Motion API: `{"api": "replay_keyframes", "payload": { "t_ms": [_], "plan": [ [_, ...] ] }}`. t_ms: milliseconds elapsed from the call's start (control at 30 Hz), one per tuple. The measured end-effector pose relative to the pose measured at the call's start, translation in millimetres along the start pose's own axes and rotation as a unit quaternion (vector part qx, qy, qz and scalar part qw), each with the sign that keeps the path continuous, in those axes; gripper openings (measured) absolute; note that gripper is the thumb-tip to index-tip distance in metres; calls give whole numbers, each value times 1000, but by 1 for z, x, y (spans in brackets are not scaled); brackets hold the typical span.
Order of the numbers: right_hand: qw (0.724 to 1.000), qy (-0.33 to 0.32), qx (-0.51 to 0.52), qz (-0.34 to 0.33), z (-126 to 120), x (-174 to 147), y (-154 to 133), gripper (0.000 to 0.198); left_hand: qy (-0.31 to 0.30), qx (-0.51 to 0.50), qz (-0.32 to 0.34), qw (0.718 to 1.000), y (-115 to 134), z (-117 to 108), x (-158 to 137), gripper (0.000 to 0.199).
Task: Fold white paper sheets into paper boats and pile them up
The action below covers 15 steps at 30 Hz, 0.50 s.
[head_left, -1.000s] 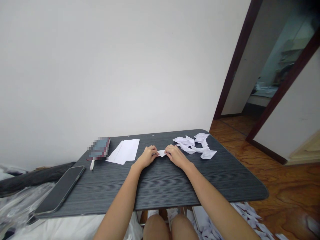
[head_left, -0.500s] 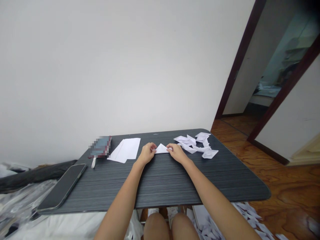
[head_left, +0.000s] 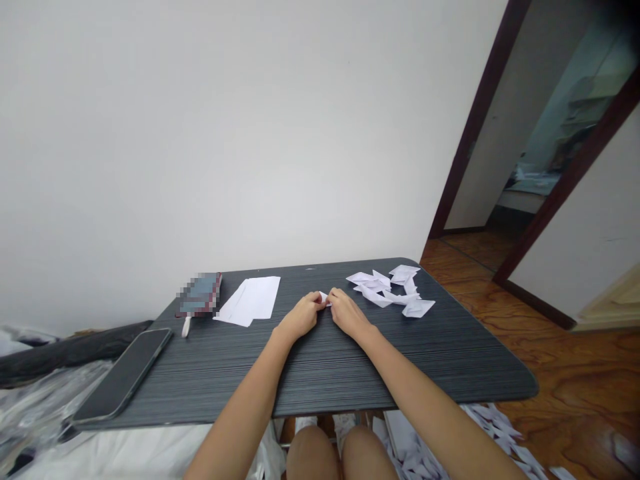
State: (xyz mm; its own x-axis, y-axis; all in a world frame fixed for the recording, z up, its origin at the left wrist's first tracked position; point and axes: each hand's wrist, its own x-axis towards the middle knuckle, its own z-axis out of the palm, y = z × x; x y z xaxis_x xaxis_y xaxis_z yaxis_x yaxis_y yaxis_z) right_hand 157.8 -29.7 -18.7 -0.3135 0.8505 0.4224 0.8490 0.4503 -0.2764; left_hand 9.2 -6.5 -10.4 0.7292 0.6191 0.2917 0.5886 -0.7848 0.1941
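Note:
My left hand and my right hand are close together over the middle of the dark table. Between their fingertips is a small piece of folded white paper, pinched from both sides and mostly covered by the fingers. To the left of my left hand lie flat white paper sheets, partly overlapping. Several folded white paper pieces lie in a loose group to the right of my right hand.
A dark phone lies at the table's left front corner. Behind it is a blurred-out object with a red edge and a white strap. A wall rises behind the table. More folded papers are below at right.
My hands have moved closer together along the folded paper. Less of its triangular shape shows now, as the fingers cover most of it.

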Motion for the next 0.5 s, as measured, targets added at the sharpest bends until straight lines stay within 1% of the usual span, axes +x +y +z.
{"api": "replay_keyframes", "payload": {
  "t_ms": [33,100,200,267,300,400,500],
  "plan": [
    [1000,-5,3,-3,0,-1,-1,28,5,-1,1,1000,1,0,0,37],
    [1000,-3,-4,18,1,-3,1,30,14,-1,-17,1000,1,-2,0,34],
    [997,3,-36,68,1,-6,6,31,24,-2,-83,996,-5,-8,-5,27],
    [995,0,-54,90,-1,-7,7,30,26,-5,-118,993,-13,-12,-11,25],
    [994,-3,-59,94,-1,-7,7,28,31,-9,-124,992,-17,-14,-14,25],
    [992,2,-69,109,-3,-7,5,25,52,-25,-112,992,-25,-14,-21,20],
    [988,38,-63,137,0,-5,3,21,98,-37,-111,988,-27,-8,-22,21]
  ]
}}
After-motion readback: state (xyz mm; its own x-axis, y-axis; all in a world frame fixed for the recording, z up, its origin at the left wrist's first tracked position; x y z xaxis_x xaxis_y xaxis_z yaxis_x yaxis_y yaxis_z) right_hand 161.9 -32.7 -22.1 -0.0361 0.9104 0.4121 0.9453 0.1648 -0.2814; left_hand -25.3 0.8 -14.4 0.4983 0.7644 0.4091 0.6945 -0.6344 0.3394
